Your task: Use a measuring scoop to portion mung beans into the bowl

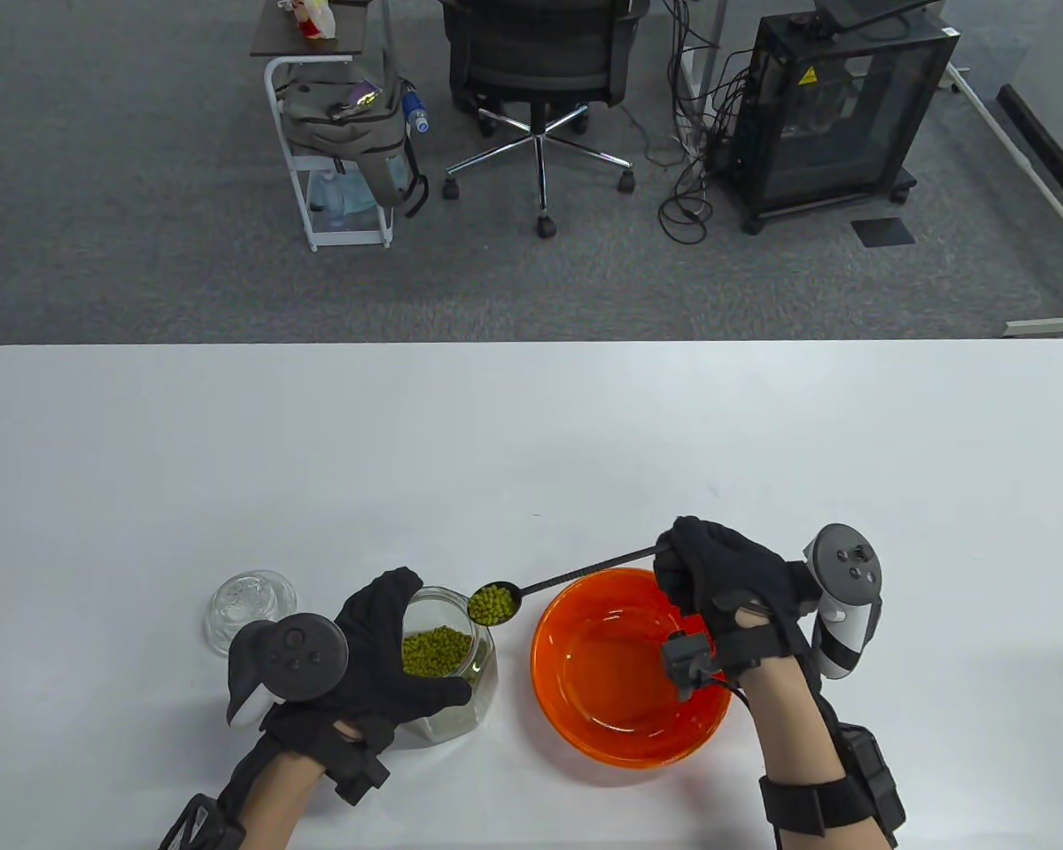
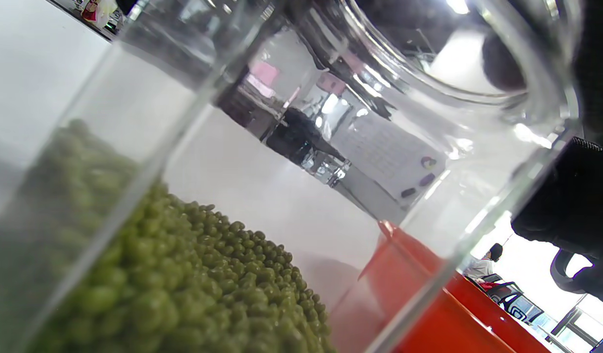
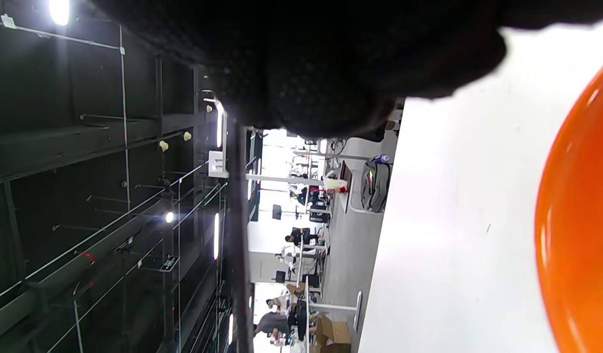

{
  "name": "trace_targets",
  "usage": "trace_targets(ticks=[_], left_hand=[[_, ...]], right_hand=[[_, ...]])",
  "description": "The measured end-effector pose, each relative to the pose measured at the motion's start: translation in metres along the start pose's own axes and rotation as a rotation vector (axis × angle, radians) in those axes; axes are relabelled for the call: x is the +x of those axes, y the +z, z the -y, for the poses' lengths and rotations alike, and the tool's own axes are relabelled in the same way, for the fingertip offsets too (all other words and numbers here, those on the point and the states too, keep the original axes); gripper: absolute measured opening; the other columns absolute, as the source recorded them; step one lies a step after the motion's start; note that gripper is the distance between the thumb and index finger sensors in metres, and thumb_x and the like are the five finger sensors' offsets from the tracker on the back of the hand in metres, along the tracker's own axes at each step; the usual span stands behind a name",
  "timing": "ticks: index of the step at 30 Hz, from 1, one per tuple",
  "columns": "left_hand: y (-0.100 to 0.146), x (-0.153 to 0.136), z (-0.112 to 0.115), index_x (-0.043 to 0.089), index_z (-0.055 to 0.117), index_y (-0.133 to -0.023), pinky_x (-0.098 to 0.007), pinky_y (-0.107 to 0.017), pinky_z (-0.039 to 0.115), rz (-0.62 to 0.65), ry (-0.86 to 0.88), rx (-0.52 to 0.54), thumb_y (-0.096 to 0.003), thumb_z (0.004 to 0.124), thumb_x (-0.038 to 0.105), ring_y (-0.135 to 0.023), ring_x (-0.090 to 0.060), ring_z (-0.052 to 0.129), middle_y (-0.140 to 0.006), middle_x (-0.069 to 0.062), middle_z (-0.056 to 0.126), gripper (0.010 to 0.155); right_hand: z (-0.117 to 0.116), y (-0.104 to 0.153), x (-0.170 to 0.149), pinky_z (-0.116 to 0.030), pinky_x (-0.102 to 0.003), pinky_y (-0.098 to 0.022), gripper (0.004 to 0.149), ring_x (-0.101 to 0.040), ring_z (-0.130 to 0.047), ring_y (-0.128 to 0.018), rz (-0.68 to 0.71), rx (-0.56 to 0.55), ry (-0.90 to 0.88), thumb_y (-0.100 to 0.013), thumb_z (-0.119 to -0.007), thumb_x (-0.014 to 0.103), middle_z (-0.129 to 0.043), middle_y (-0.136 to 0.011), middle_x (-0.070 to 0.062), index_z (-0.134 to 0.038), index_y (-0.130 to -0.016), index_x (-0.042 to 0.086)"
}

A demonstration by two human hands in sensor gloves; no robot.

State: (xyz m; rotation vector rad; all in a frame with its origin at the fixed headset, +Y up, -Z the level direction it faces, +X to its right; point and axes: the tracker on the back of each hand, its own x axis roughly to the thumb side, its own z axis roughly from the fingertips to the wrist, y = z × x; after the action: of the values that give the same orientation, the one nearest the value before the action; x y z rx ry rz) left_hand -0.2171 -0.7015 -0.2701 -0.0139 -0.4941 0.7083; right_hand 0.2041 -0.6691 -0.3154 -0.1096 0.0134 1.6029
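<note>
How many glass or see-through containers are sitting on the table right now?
3: the glass jar of mung beans, gripped by the left hand; its glass lid lying left of it; and the orange bowl to its right.

White desk, rounded far corners. On it, all near the near edge: clear glass lid at left; glass jar of mung beans just right of it; orange bowl right of the jar, close beside, apart.
</note>
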Motion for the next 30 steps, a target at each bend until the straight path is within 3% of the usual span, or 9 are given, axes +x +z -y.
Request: trace_targets(ticks=[15,30], left_hand=[[0.0,0.0,-0.001,-0.001,0.033,-0.11,-0.071,-0.072,0.056,0.001,-0.017,-0.004,-0.0362,0.091,0.086,-0.102,-0.058,0.057,-0.113,-0.03,0.044,0.128],[0.0,0.0,0.0,0.0,0.031,-0.11,-0.07,-0.072,0.056,-0.001,-0.007,-0.008,-0.0365,0.091,0.085,-0.102,-0.059,0.056,-0.113,-0.029,0.043,0.128]], right_hand=[[0.065,0.001,-0.016,-0.084,-0.039,-0.023,0.043,-0.027,-0.097,-0.028,-0.024,-0.11,0.021,-0.049,-0.078,0.043,-0.102,-0.045,-0.014,-0.097,-0.058,0.006],[0.09,0.001,-0.04,-0.084,-0.039,-0.023,0.043,-0.027,-0.097,-0.028,-0.044,-0.103,0.08,-0.049,-0.079,0.043,-0.102,-0.045,-0.014,-0.097,-0.058,0.006]])
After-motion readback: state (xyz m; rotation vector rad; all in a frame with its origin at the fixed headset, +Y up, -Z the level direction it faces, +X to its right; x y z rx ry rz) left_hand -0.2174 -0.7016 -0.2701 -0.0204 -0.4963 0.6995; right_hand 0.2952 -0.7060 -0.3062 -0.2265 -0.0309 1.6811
